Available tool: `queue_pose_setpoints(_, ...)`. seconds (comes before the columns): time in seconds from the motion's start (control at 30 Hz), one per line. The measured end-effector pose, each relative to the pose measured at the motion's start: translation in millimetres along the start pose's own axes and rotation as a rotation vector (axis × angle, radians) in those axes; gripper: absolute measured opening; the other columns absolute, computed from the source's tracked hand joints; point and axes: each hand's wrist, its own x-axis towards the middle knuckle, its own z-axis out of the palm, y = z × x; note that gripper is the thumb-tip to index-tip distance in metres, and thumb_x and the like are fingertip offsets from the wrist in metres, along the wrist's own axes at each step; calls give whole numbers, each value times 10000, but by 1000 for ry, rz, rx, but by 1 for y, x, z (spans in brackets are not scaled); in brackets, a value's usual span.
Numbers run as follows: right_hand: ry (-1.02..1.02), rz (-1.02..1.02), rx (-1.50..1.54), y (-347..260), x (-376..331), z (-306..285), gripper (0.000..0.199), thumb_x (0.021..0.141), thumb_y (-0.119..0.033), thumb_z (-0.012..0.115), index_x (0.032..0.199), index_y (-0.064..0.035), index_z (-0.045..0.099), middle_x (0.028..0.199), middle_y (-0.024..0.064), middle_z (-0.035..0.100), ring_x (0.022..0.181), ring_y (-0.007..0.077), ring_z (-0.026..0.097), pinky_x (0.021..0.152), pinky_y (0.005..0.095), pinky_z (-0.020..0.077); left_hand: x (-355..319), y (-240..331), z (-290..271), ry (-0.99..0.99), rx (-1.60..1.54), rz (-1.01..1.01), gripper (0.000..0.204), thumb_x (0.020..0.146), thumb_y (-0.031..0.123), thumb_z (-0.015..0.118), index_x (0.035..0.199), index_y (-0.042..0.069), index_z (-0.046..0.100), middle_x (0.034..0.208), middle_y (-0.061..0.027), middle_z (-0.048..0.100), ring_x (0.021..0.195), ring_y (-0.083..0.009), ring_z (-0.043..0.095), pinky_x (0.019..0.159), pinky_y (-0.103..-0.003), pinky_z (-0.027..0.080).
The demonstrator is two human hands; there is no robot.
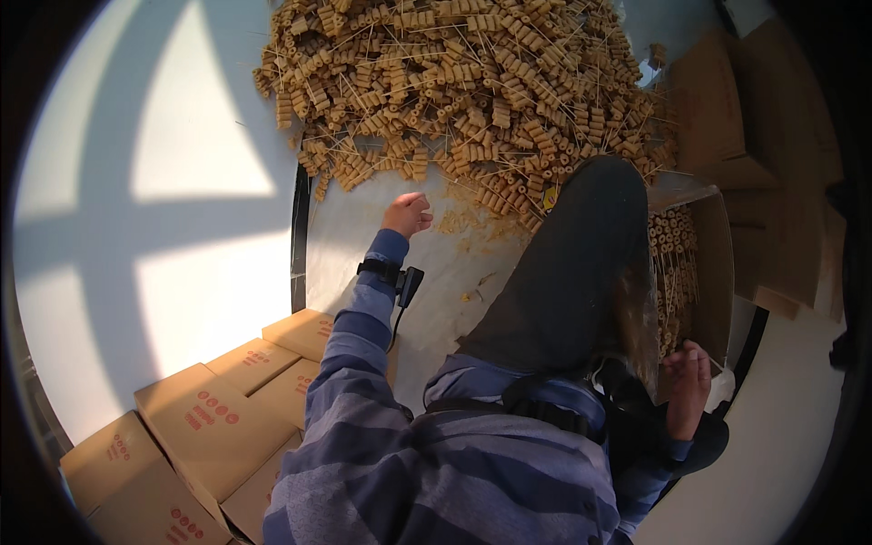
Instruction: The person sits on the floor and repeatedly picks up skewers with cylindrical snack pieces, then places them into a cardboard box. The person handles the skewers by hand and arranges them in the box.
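Observation:
My left hand (409,215) hovers over the pale sheet, its fingers curled in with nothing showing between them. It is nearest to the front edge of a big heap of tan, ridged, hollow rolls on thin sticks (454,100). At the near end of an open cardboard box (718,263) on the right is my right hand (688,377), fingers bent and drawn together. What it grips, if anything, I cannot make out. Rows of the same skewered rolls (674,245) stand packed in that box, with a clear plastic liner (640,318) along its side.
Several closed cardboard boxes with red print (213,418) sit at the lower left. Open cardboard flaps (718,109) stand at the far right. My bent knee (581,236) rises between the heap and the packed box. Crumbs (472,227) lie on the pale sheet (354,218).

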Motion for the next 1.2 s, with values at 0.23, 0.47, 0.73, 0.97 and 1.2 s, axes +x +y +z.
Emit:
queue_pose_setpoints(0.23,-61,37,-277,-34,24,45,280,1078,-274,488,1208,-47,588,855,16,622,838,105,582,799,254,466,92,-41,-123,467,-347,-121,432,985,287,610,1340,66,503,1231,-166,591,939,-314,669,743,-424,591)
queue_pose_setpoints(0.47,-147,59,-502,-43,50,69,271,1080,-286,477,1161,-54,591,848,16,613,825,89,561,765,246,455,170,41,-184,630,-266,-115,589,978,374,617,1426,27,456,1282,-178,600,927,-333,700,753,-421,606)
queue_pose_setpoints(0.73,-97,148,-579,-58,70,75,270,1076,-292,481,1123,-49,591,851,30,628,819,109,595,772,251,472,237,43,-189,645,-52,-301,616,929,511,657,1324,46,570,1173,-172,647,860,-282,717,670,-366,621)
queue_pose_setpoints(0.97,-29,229,-711,-59,84,57,297,1062,-298,511,1165,-35,604,855,36,629,836,125,611,798,272,492,286,9,-207,663,-212,-316,609,964,549,551,1370,97,516,1283,-175,575,1015,-341,654,745,-480,605)
queue_pose_setpoints(1.2,-98,308,-647,-47,99,51,331,1050,-336,522,1188,-47,604,905,38,630,888,135,612,825,291,486,284,4,-218,700,-875,-139,689,1007,546,429,1498,81,301,1441,-257,408,1229,-424,502,877,-608,509)
